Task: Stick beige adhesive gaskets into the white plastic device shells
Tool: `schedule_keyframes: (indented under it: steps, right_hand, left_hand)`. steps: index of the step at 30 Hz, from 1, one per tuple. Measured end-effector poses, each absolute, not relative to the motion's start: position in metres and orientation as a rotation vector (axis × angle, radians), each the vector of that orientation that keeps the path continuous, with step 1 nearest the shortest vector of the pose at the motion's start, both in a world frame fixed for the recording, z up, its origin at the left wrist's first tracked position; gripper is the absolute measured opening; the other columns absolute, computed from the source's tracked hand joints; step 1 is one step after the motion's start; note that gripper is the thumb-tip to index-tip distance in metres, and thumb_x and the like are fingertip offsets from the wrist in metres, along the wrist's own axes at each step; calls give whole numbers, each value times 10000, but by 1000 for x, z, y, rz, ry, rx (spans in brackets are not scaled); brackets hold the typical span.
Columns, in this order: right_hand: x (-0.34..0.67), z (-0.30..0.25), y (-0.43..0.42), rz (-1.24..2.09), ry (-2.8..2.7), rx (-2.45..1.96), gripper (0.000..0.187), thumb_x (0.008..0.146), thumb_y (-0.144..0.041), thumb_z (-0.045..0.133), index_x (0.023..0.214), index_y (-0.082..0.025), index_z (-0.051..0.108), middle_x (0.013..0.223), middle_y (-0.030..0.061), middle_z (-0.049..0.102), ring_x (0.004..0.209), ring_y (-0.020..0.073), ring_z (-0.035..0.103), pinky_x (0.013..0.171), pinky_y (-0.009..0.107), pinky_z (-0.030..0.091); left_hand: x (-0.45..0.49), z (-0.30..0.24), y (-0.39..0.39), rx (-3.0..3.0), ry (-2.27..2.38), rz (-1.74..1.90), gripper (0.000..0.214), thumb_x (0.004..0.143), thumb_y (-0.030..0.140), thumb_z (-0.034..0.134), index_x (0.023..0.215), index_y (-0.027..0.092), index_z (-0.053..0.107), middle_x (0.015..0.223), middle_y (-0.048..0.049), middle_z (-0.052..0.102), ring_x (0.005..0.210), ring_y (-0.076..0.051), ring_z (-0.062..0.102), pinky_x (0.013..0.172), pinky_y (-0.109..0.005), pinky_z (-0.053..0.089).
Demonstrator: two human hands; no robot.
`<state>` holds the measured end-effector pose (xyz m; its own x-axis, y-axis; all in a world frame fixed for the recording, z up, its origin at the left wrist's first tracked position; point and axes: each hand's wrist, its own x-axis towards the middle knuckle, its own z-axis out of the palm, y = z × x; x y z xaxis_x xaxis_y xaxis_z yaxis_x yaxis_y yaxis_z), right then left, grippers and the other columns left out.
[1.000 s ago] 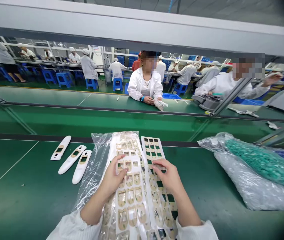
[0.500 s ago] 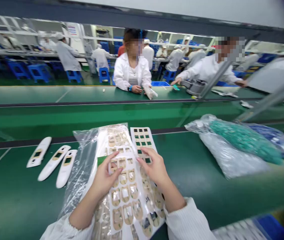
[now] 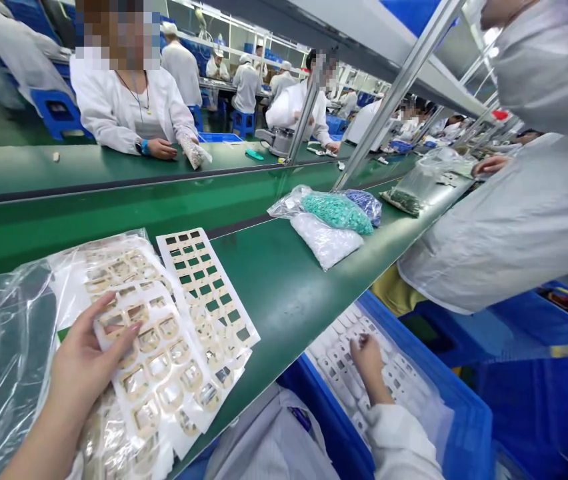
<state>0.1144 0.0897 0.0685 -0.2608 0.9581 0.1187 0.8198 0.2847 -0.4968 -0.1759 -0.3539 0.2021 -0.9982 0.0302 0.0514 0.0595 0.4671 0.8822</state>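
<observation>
My left hand (image 3: 87,360) lies at the lower left on a white sheet of tan die-cut labels (image 3: 164,363), thumb and fingers pinching its upper edge. Under it lie more such sheets on a clear plastic bag (image 3: 7,347), and a sheet with emptied cut-outs (image 3: 204,280) lies beside them. My right hand (image 3: 367,357) is down below the table edge, inside a blue bin (image 3: 464,413) of white plastic housings (image 3: 337,347). Its fingers curl among the housings; what they hold is hidden.
Bags of green (image 3: 337,210), white (image 3: 324,243) and blue (image 3: 367,203) parts lie further along the green table (image 3: 284,287). A co-worker in a white coat (image 3: 514,220) stands close on the right. Beyond the conveyor belt (image 3: 89,220), other people work.
My head has turned right and down. My right hand left the label sheets and dropped into the blue bin beside the table. My left hand stays on the sheet.
</observation>
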Motion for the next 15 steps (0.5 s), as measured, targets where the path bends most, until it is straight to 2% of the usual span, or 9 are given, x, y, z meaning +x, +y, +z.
schedule_keyframes:
  steps: [2, 4, 6, 10, 13, 15]
  right_hand:
    - [136, 31, 87, 553, -2390, -1670, 419, 654, -290, 704, 1001, -102, 559, 908, 86, 598, 847, 209, 592, 816, 393, 477]
    - [151, 3, 81, 560, -2565, -1714, 623, 530, -299, 800, 1067, -104, 551, 994, 118, 604, 900, 243, 607, 838, 391, 469]
    - [161, -15, 78, 508, -2687, -1736, 776, 458, -305, 833, 1140, -103, 521, 1103, 177, 573, 1007, 316, 591, 886, 418, 443]
    - [172, -28, 83, 358, -2811, -1741, 895, 523, -393, 807, 1259, -67, 415, 1197, 248, 505, 1126, 389, 529, 961, 445, 375]
    - [178, -30, 90, 308, -2854, -1747, 977, 551, -510, 785, 1277, -9, 364, 1181, 281, 503, 1148, 396, 511, 993, 430, 343]
    - [181, -32, 96, 317, -2885, -1750, 999, 544, -560, 777, 1268, -9, 367, 1161, 267, 521, 1137, 380, 522, 989, 409, 349]
  left_hand:
    - [-174, 207, -352, 15, -2665, -1654, 762, 571, 495, 737, 1280, 318, 522, 803, 16, 673, 690, -191, 629, 824, -427, 535]
    - [-171, 211, -350, 88, -2663, -1650, 728, 559, 462, 753, 1244, 309, 559, 798, 22, 670, 675, -180, 617, 854, -438, 522]
    - [-169, 214, -349, 120, -2657, -1623, 694, 556, 441, 762, 1213, 301, 589, 777, 29, 668, 641, -168, 603, 874, -443, 512]
    - [-165, 215, -347, 136, -2624, -1629, 657, 568, 429, 769, 1192, 302, 607, 770, 31, 668, 636, -160, 601, 852, -405, 520]
    - [-164, 215, -346, 133, -2600, -1686, 632, 591, 403, 767, 1192, 295, 606, 793, 29, 675, 666, -150, 616, 798, -337, 532]
    - [-163, 214, -346, 148, -2599, -1725, 628, 602, 391, 768, 1199, 298, 599, 809, 25, 685, 676, -150, 625, 728, -294, 536]
